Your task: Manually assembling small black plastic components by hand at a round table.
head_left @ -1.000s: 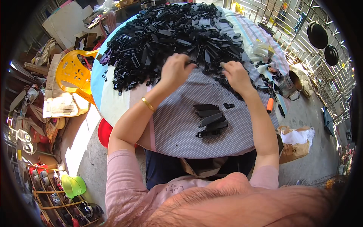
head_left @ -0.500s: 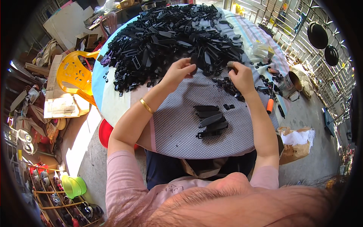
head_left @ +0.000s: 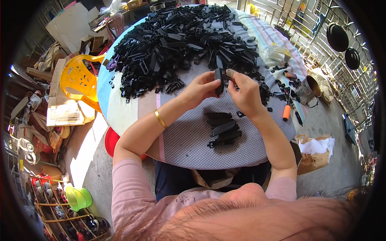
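My left hand (head_left: 202, 89) pinches a long black plastic piece (head_left: 218, 82), held upright above the table. Right beside it, my right hand (head_left: 246, 93) has its thumb and fingers closed at the piece's right side, a beige cover on one fingertip. Whatever small part those fingers hold is too small to make out. Nearer to me lies a short row of similar black pieces (head_left: 225, 127) on the dotted cloth. Beyond my hands spreads a big heap of black plastic parts (head_left: 173, 40), with smaller black bits around its near edge.
On the right of the round table (head_left: 193, 156) are an orange-handled tool (head_left: 286, 113), a metal mug (head_left: 309, 91) and a clear plastic bag (head_left: 279, 53). A yellow chair (head_left: 80, 78) stands at the left, and a paper bag (head_left: 313, 154) sits on the floor at right.
Both hands have come together in front of the heap. The left moved right and nearer with its black piece; the right moved left to meet it.
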